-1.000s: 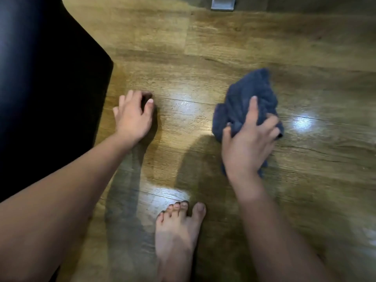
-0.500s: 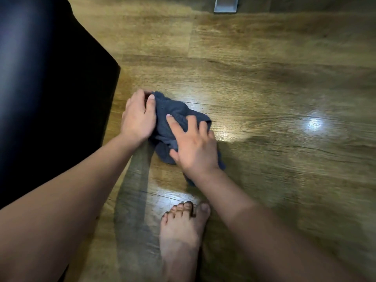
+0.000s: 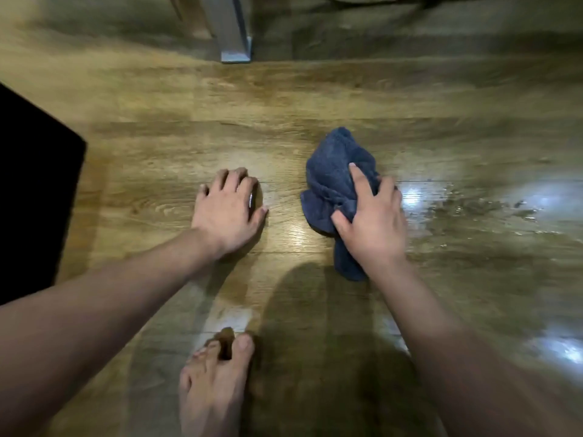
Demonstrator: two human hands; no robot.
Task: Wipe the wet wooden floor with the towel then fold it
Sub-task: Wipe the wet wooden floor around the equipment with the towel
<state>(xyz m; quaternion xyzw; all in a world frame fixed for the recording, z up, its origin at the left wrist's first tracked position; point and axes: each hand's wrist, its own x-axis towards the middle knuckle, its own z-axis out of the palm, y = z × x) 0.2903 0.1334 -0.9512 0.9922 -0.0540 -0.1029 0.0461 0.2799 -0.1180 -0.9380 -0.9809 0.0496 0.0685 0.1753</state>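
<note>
A: Where is the towel (image 3: 336, 184) being kept?

B: The blue towel is being pressed onto the wooden floor (image 3: 315, 96), out in front and a bit to the right. It is all bunched up, not folded.

A: What is being done by the right hand (image 3: 372, 222)?

B: The towel is being held down by it. The fingers are being spread over the near half of the cloth, and one finger is being stretched up onto the middle of it. The far tip of the towel is being left poking out past the hand, and a small end is being left poking out under the wrist.

A: And the left hand (image 3: 228, 209)?

B: Nothing is being held by it. It is being laid on the bare floor with the fingers bent a little. It is being kept apart from the towel, with a strip of floor between them.

A: Is water being seen?

B: Yes. Shiny wet patches (image 3: 473, 209) are being shown just to the right of the towel, and bright light is being bounced off them.

A: What else is being seen?

B: A bare foot (image 3: 214, 380) is being rested on the floor down near the bottom. A grey metal leg (image 3: 232, 29) is being shown at the top. Something big and black (image 3: 34, 197) is being shown at the left edge. It cannot be told what that is.
</note>
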